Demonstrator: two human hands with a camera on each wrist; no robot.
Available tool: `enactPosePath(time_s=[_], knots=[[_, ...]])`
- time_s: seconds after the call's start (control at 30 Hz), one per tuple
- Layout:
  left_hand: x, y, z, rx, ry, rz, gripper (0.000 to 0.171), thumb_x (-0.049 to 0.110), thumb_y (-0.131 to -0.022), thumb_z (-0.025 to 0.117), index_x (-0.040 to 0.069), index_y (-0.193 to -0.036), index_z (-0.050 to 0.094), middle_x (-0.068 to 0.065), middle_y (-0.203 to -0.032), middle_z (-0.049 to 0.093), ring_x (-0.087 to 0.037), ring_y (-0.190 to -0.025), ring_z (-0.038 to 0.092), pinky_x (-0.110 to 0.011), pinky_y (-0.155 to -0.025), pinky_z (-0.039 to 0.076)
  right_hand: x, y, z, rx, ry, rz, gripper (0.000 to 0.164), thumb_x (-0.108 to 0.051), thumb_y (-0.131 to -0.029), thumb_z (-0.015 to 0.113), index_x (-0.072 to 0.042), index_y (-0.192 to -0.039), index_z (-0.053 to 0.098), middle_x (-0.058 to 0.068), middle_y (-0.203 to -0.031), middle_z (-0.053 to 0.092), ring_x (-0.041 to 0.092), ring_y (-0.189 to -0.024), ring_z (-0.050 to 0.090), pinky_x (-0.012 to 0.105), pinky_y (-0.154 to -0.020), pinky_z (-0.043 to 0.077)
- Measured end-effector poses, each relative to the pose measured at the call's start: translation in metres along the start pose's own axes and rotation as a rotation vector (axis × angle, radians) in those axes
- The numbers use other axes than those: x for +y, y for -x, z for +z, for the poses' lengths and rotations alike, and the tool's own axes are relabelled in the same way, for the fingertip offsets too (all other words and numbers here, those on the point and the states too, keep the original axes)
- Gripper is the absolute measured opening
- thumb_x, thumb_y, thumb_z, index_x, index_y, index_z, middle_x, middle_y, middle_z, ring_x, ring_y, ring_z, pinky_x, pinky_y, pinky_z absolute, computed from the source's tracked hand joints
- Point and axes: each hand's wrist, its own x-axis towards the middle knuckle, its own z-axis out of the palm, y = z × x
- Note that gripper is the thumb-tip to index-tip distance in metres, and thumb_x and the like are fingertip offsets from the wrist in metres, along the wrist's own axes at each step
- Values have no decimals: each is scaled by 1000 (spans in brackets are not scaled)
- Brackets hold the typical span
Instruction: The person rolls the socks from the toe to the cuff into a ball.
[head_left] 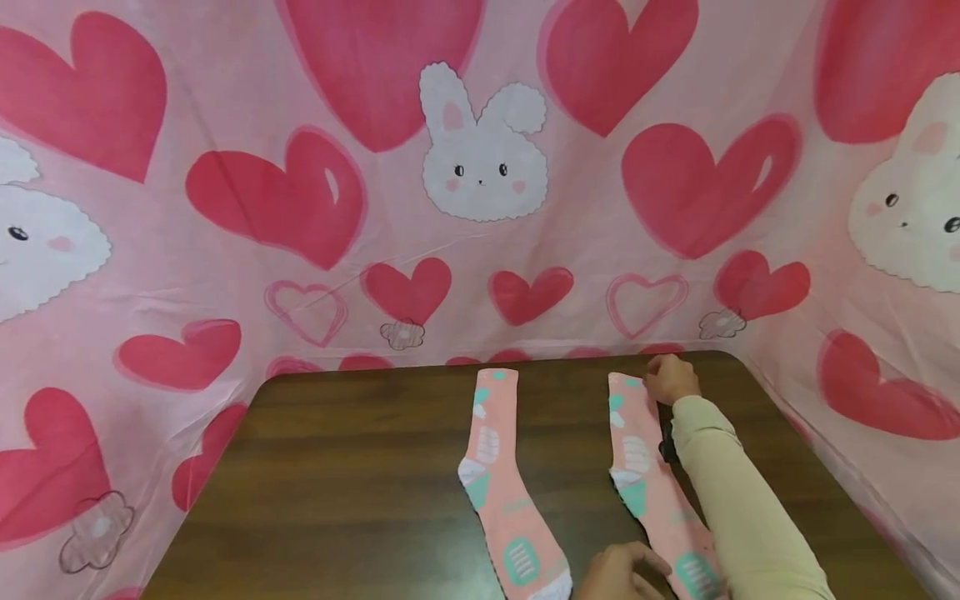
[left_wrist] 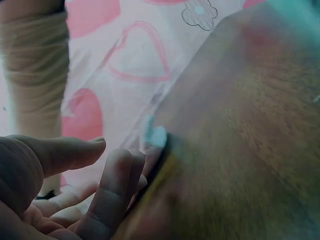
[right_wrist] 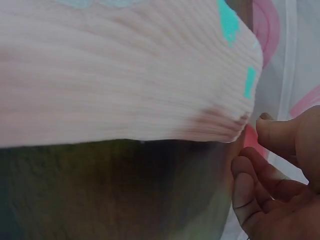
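Note:
Two pink socks with mint and white patterns lie lengthwise on the table in the head view. The left sock [head_left: 501, 475] lies by itself, its white toe near the bottom edge. Beside the cuff of the right sock [head_left: 636, 429] is my right hand [head_left: 672, 379]. In the right wrist view the thumb and fingers [right_wrist: 245, 195] stand apart, just past the corner of the ribbed cuff [right_wrist: 220, 125], with nothing between them. My left hand [head_left: 618, 573] is near the foot end of the right sock, fingers loosely bent and holding nothing in the left wrist view.
The dark wooden table [head_left: 360, 483] has a rounded far edge. A pink cloth [head_left: 480, 250] with hearts and rabbits hangs behind it and along both sides. My right sleeve [head_left: 742, 500] passes over the table's right part, overlapping the right sock's foot in the head view.

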Motion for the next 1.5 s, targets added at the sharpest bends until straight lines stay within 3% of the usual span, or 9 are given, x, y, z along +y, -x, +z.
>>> enactPosePath(time_s=[0.33,0.47,0.63,0.8,0.9,1.03,1.23,1.37,1.5], knots=[[-4,-4,7,-85,76,42,9,7,-86,79,6,-94,80,-1,-75,73,-8,-68,66,-29,-73,57,7,6,6,-65,22,2,36,-10,-96,55,4,-128,62,34,-132,54,60,-122,44,67,-96,40],[-1,-5,9,-79,65,37,12,4,-85,79,5,-97,80,-2,-77,74,-9,-72,67,-37,-85,56,8,5,8,-50,10,-9,30,-10,-95,56,4,-120,66,32,-124,60,58,-117,49,65,-93,43],[1,-5,13,-44,3,23,17,0,-83,79,3,-100,79,-2,-77,74,-9,-77,69,-37,-85,56,10,1,11,-37,12,-45,24,-13,-95,58,5,-106,68,25,-104,66,52,-105,56,61,-88,46],[0,-8,16,-30,96,14,20,3,-84,79,-3,-103,77,0,-78,71,-13,-73,68,-30,-74,57,9,2,10,-10,6,-29,18,-13,-92,62,3,-95,66,20,-91,65,47,-95,59,57,-82,47],[-3,-10,18,-17,183,53,24,3,-83,79,-4,-106,75,0,-81,71,-12,-75,68,-29,-75,57,7,4,10,5,2,-3,15,-14,-90,65,0,-87,65,18,-88,65,46,-93,59,56,-81,48],[-5,-13,25,69,255,57,22,1,-77,82,0,-99,78,-1,-79,71,-14,-72,70,-30,-69,58,6,5,8,14,15,33,16,-15,-89,66,-2,-79,66,18,-86,66,47,-94,60,56,-80,49],[5,-21,42,272,390,-82,17,-7,-68,88,2,-74,75,-10,-63,68,-26,-58,70,-38,-58,59,5,5,3,32,18,16,17,-13,-87,66,-3,-74,71,16,-84,69,49,-96,60,57,-82,50],[11,-27,47,349,419,-123,20,-12,-64,88,1,-67,73,-12,-59,66,-27,-54,70,-35,-54,58,2,5,1,14,15,-2,17,-11,-88,65,5,-88,71,22,-94,69,51,-100,59,59,-84,49],[9,-30,47,371,403,-86,22,-14,-62,88,2,-63,72,-11,-61,65,-26,-52,68,-35,-52,58,-1,5,-3,-14,13,-9,29,-10,-89,65,13,-106,67,31,-109,65,54,-107,56,60,-89,48]])
